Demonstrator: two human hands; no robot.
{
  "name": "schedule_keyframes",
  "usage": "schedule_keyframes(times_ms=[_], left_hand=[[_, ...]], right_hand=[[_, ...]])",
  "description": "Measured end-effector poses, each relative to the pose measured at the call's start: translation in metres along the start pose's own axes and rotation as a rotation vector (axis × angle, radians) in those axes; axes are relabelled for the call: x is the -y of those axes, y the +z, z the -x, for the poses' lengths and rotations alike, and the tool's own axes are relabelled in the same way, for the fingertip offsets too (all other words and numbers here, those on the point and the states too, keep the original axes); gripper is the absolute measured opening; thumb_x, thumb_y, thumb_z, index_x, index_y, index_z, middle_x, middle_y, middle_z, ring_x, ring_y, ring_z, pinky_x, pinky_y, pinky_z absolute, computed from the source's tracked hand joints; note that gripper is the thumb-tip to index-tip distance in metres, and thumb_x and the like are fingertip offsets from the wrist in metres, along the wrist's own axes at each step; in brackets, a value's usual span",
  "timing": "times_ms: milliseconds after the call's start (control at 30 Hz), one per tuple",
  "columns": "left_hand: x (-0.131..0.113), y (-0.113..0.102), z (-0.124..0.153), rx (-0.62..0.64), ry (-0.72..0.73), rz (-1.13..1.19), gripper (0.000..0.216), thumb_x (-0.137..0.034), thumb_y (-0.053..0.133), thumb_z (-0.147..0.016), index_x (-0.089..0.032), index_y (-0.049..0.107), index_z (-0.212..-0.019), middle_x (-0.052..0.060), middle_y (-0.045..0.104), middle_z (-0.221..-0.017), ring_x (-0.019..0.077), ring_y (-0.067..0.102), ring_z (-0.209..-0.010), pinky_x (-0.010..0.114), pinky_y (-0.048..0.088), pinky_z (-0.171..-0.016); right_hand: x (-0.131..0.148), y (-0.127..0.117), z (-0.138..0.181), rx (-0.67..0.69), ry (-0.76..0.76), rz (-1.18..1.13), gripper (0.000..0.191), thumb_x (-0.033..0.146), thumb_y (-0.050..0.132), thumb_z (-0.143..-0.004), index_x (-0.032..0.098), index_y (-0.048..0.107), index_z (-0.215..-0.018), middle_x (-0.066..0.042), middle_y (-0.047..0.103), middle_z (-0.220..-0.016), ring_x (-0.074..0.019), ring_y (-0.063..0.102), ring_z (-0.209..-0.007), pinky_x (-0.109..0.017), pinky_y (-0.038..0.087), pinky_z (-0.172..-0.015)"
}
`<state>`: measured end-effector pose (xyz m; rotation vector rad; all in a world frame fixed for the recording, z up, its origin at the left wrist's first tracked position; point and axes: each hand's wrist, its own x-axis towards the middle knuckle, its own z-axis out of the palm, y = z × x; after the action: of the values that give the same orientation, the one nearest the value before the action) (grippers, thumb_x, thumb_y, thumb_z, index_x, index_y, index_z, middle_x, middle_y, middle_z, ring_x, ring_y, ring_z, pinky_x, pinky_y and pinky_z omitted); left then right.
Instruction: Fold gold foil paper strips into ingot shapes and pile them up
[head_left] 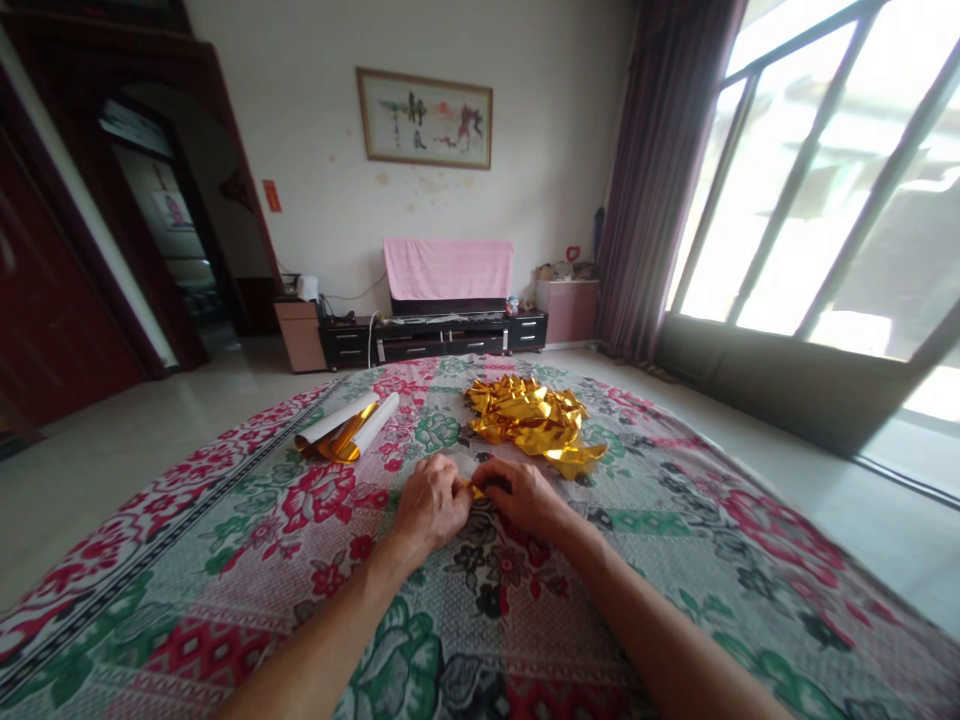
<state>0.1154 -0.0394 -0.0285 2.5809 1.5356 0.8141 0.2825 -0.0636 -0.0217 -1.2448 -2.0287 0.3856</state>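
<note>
Over the middle of the table, my left hand (pixel 433 500) and my right hand (pixel 521 492) meet with their fingertips pinched together. Between them is a small piece of gold foil paper (pixel 475 490), with a whitish sheet edge showing just behind the fingers. Most of that piece is hidden by my hands. Beyond my right hand lies a pile of folded gold foil paper (pixel 532 415), crumpled and shiny. To the left, curled sheets of gold foil paper with white backs (pixel 349 430) rest on the cloth, apart from my hands.
A flowered tablecloth (pixel 315 570) in red, green and grey covers the round table. Past its far edge stands a low black cabinet (pixel 420 345) with a pink cloth (pixel 450 268) draped above it. Tall windows (pixel 810 190) are on the right, a doorway on the left.
</note>
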Motion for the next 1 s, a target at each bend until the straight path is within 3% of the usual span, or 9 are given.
schedule_keyframes(times_ms=[267,1000], left_hand=[[-0.0074,-0.0046,-0.0001,0.026,-0.053,-0.072,0.013,-0.017,0.047,-0.075,-0.017,0.057,-0.067,0.006,0.057,-0.083,0.0183,0.052,-0.082,0.029,0.041,-0.078],[-0.0082,-0.0032,-0.0006,0.014,-0.032,-0.125,0.015,-0.018,0.046,-0.075,-0.015,0.059,-0.070,0.009,0.058,-0.084,0.0200,0.053,-0.083,0.032,0.041,-0.078]], right_hand=[[0.0008,-0.0002,-0.0009,0.013,-0.016,-0.029,0.025,0.006,0.047,-0.069,0.018,0.064,-0.083,0.000,0.066,-0.078,-0.0119,0.059,-0.073,-0.021,0.042,-0.070],[0.0028,0.0006,-0.0008,0.007,-0.004,-0.005,0.027,0.004,0.046,-0.067,0.018,0.063,-0.083,-0.001,0.065,-0.079,-0.0124,0.059,-0.074,-0.022,0.043,-0.071]])
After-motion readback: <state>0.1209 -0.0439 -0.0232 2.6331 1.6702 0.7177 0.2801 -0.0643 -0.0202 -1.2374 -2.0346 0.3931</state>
